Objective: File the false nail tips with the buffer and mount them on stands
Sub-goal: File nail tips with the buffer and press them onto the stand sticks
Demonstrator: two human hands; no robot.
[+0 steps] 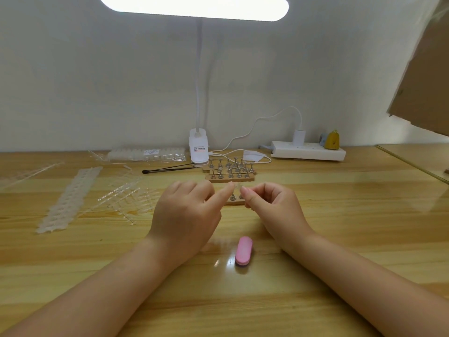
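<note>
A wooden table (340, 215) carries everything, with a white lamp (198, 152) clamped at its far edge and a power strip (308, 150) to the right of it. Strips of clear nail tips (70, 198) lie on the left. Wooden stands (229, 172) sit in the middle, one just behind the hands. The left hand (187, 215) and right hand (274, 210), fingers curled, pinch a barely visible clear tip (237, 186) between them. The pink buffer (243, 251) lies near, untouched.
</note>
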